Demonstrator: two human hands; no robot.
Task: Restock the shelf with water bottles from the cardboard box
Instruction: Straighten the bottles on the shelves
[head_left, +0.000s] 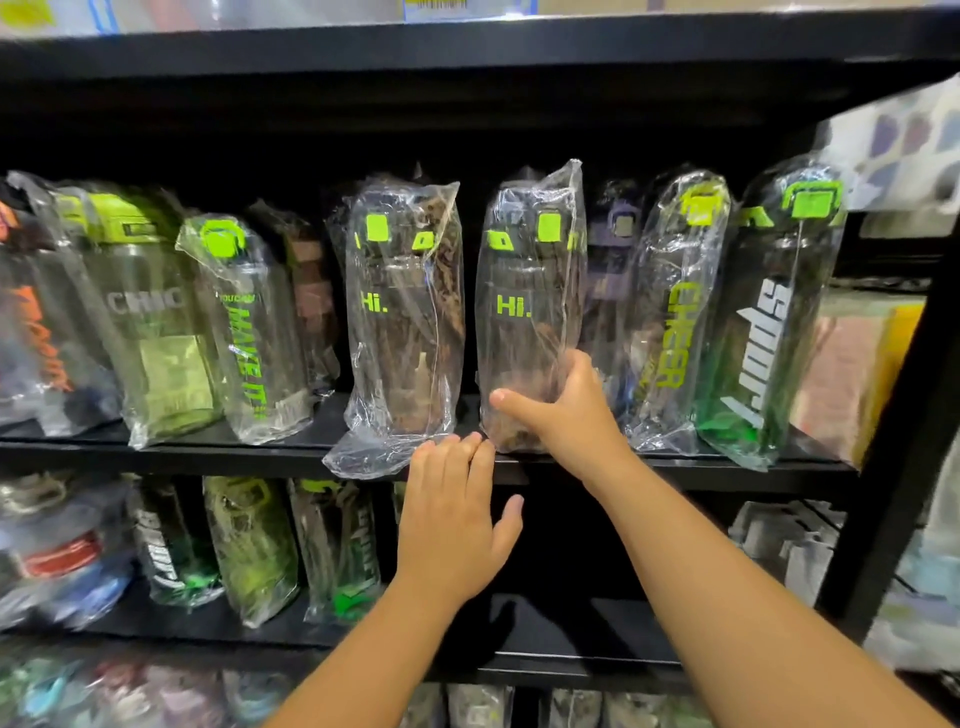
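A black metal shop shelf (208, 457) fills the view. Its middle tier is lined with sports water bottles, each sealed in a clear plastic bag, and more rows stand on the tiers below. The cardboard box is out of sight.

The right hand (566, 410) is wrapped round the lower part of the bagged Hi. bottle (524, 291), thumb across the front and fingers round the far side. That low grip probably lets the base be slid and squared on the tier's front edge. The bottle stands upright with its long axis vertical, green-trimmed lid up and lettering facing outward, between the second Hi. bottle (405, 312) and the CHEER bottle (675, 322).

The left hand (452, 519) is flat with its fingers straight, holding nothing. Its fingertips are at the shelf lip beside the second bottle's overhanging bag, seemingly steadying or guiding.
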